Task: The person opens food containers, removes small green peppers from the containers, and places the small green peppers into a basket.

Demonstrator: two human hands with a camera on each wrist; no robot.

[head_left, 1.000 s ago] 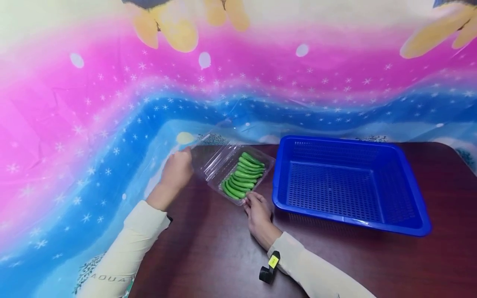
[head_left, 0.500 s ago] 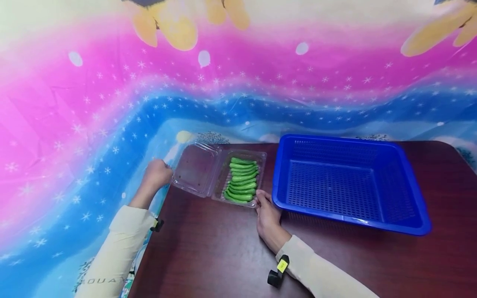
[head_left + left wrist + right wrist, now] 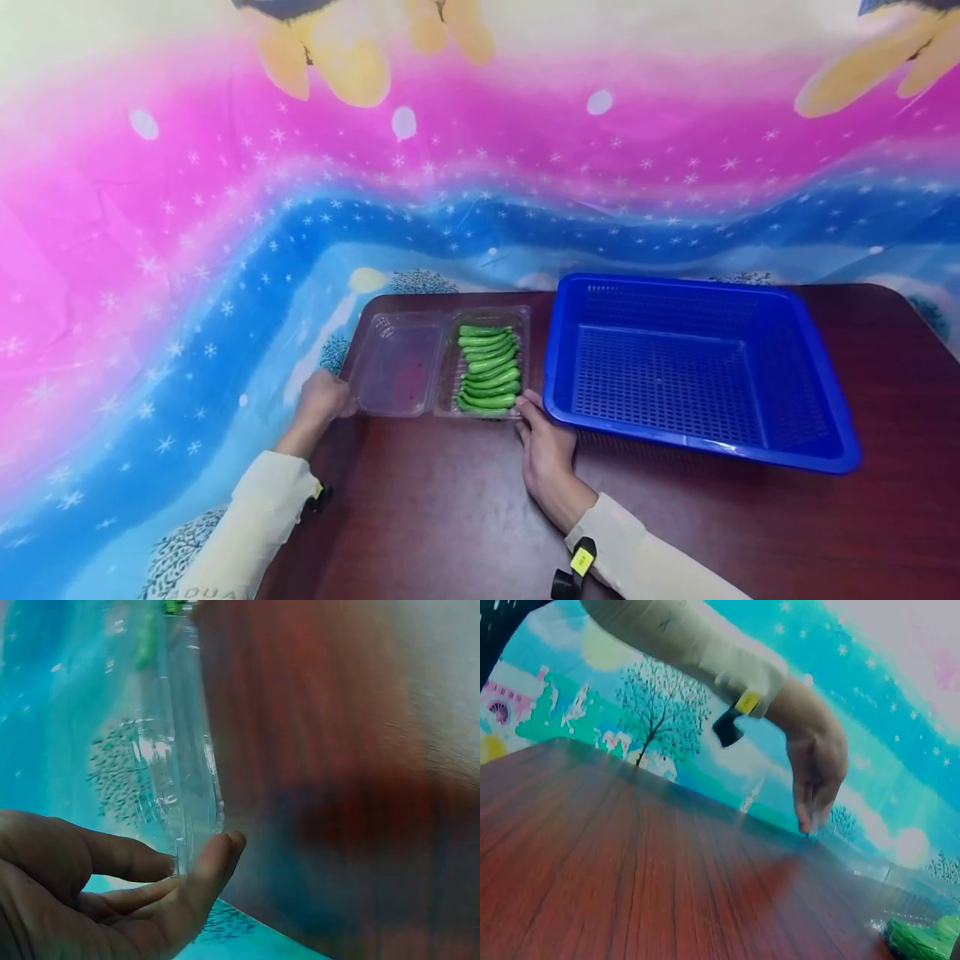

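A clear plastic clamshell box (image 3: 444,407) lies unfolded on the table, lid half at left. In its right half, slim, curved green vegetables (image 3: 487,367) lie side by side in a column; their exact kind is unclear. My left hand (image 3: 324,400) pinches the lid's near left corner between thumb and fingers, seen close in the left wrist view, where the lid edge (image 3: 184,750) runs upward from the fingertips. At the box's near right corner, my right hand (image 3: 551,458) holds the rim, its thumb on top and other fingers partly hidden.
Just right of the box stands a blue perforated plastic basket (image 3: 660,375), close to my right hand. The dark wooden table (image 3: 435,508) ends at its left edge beneath my left arm. A colourful printed cloth (image 3: 480,200) hangs behind.
The lid has swung down leftward from a raised tilt to flat on the table. The box has turned square to me. My left hand moved left and down; my right hand shifted slightly right.
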